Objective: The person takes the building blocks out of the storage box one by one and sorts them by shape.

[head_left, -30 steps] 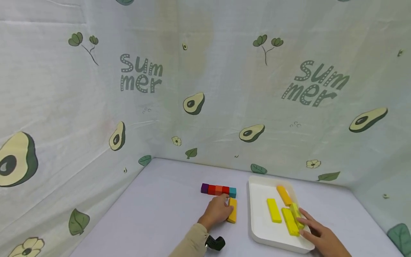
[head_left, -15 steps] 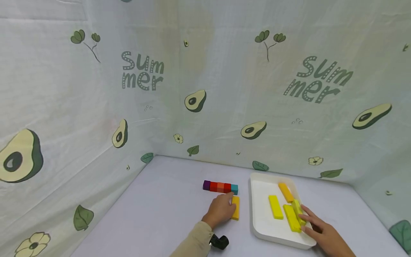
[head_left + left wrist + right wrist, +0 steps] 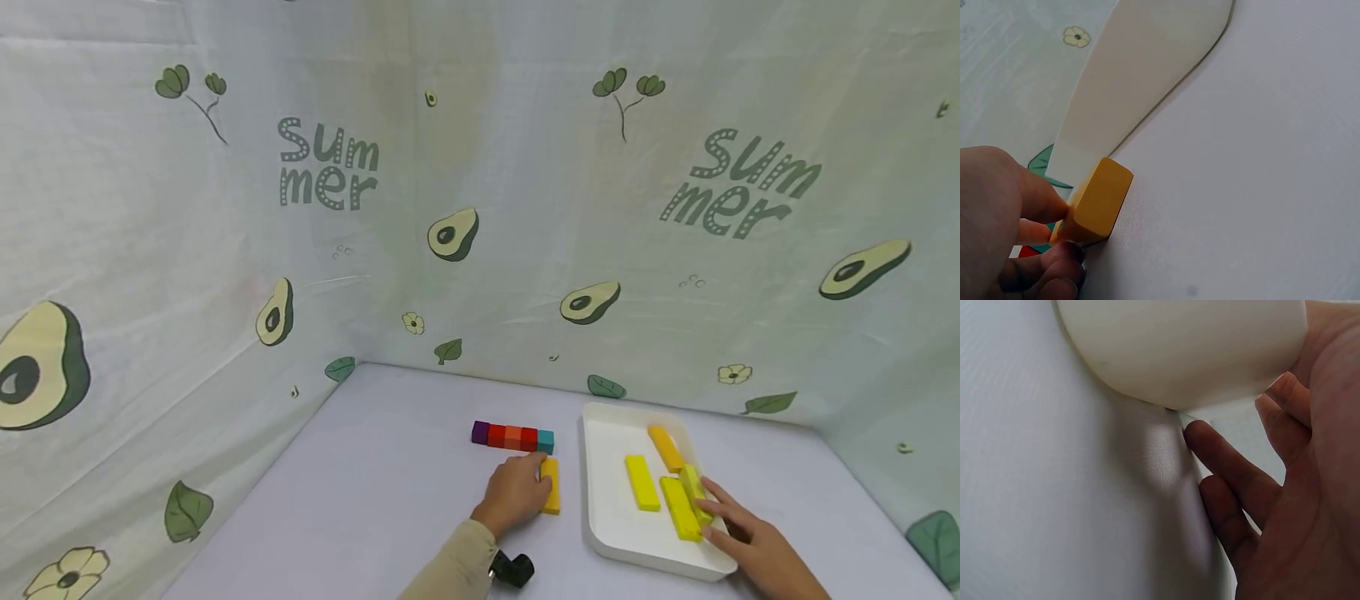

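Note:
In the head view my left hand (image 3: 513, 493) pinches an orange-yellow block (image 3: 551, 483) standing on the table, its far end close to the teal cube (image 3: 546, 442). That teal cube ends a row with a purple cube (image 3: 480, 432), red cubes and a coral cube (image 3: 512, 437) between. The left wrist view shows thumb and fingers on either side of the block (image 3: 1100, 200). My right hand (image 3: 757, 537) reaches over the right rim of a white tray (image 3: 611, 533) and grips a yellow block (image 3: 693, 487). From the right wrist view, the tray wall (image 3: 1191, 356) hides that block.
Inside the tray lie a yellow block (image 3: 642, 483), another yellow block (image 3: 680, 510) beside the gripped one, and an orange block (image 3: 666, 448) near the far end. Printed cloth walls (image 3: 495, 358) enclose the table at the back and sides.
The head view has shifted slightly. Both hands keep their grips, and the cubes, blocks and tray stand in nearly the same places.

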The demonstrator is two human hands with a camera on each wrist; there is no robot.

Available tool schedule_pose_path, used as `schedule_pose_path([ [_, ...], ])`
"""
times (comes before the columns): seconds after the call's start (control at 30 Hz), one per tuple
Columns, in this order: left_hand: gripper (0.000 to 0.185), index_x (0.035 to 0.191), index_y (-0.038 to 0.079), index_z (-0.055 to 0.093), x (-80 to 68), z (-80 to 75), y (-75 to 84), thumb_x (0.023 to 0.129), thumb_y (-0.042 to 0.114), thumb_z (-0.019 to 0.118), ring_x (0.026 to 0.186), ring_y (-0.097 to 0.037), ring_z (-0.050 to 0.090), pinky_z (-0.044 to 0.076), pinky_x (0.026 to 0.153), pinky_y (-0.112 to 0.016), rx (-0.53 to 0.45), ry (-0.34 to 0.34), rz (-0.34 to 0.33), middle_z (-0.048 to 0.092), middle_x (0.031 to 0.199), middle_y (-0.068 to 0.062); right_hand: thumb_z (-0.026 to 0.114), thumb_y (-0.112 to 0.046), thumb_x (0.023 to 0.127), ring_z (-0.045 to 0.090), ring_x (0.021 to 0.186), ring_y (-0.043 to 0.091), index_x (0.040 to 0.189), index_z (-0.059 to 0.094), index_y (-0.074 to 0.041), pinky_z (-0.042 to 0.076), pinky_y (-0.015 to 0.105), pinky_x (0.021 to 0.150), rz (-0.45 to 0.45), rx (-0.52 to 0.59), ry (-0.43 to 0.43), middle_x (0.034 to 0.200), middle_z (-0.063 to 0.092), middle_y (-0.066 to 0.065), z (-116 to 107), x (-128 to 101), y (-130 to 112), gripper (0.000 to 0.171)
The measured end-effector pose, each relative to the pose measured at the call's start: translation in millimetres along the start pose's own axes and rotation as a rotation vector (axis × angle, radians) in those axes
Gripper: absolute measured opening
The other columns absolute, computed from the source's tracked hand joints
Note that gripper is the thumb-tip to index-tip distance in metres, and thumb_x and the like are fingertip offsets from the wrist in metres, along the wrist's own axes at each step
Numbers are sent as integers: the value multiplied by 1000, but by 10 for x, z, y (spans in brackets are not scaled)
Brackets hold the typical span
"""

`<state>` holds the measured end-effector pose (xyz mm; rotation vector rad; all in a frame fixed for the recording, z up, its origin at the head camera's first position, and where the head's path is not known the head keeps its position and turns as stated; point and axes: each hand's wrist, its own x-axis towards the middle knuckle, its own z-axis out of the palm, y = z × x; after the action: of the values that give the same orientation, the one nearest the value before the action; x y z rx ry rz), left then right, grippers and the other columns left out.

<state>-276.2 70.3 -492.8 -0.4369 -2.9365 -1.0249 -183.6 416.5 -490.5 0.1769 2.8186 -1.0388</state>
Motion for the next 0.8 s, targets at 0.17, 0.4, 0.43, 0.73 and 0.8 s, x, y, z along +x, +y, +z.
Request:
schedule_pose_path([
  [0.17, 41, 131, 15, 67, 34, -1, 6, 93, 28, 72, 69, -9, 52, 51, 65, -22, -7, -14, -2, 70, 111, 2, 62, -57, 93, 22, 141, 55, 142, 56, -8, 37, 71, 99, 19, 3, -5, 162, 20, 15, -24, 12, 1, 70],
  [0.4, 43, 132, 15, 67, 55, -53, -40, 92, 28, 74, 73, -10, 55, 55, 70, -25, -41, -4, -12, 71, 109, 2, 62, -58, 93, 23, 141, 54, 142, 57, -8, 36, 70, 100, -5, -8, 12, 162, 20, 14, -14, 59, -23, 70],
  [0.43, 43, 133, 14, 66, 58, -57, -49, 92, 28, 73, 70, -10, 54, 54, 68, -24, -50, 8, -8, 71, 102, 2, 62, -58, 93, 23, 141, 54, 142, 57, -8, 36, 70, 100, -7, -6, 14, 162, 20, 14, -9, 67, -27, 70],
  [0.73, 30, 122, 14, 70, 75, -66, 139, 95, 28, 68, 62, -6, 48, 45, 56, -20, -127, 174, 82, 52, 74, 13, 65, -56, 91, 24, 141, 53, 141, 57, -6, 37, 68, 101, 2, 1, 12, 161, 24, 16, 10, 48, -2, 70],
  [0.8, 26, 119, 17, 71, 94, -70, 242, 95, 28, 68, 63, -5, 49, 45, 56, -20, -155, 149, 85, 53, 76, 14, 65, -55, 91, 25, 141, 53, 140, 58, -6, 38, 67, 101, -2, 0, 14, 161, 24, 17, 9, 45, 12, 70],
])
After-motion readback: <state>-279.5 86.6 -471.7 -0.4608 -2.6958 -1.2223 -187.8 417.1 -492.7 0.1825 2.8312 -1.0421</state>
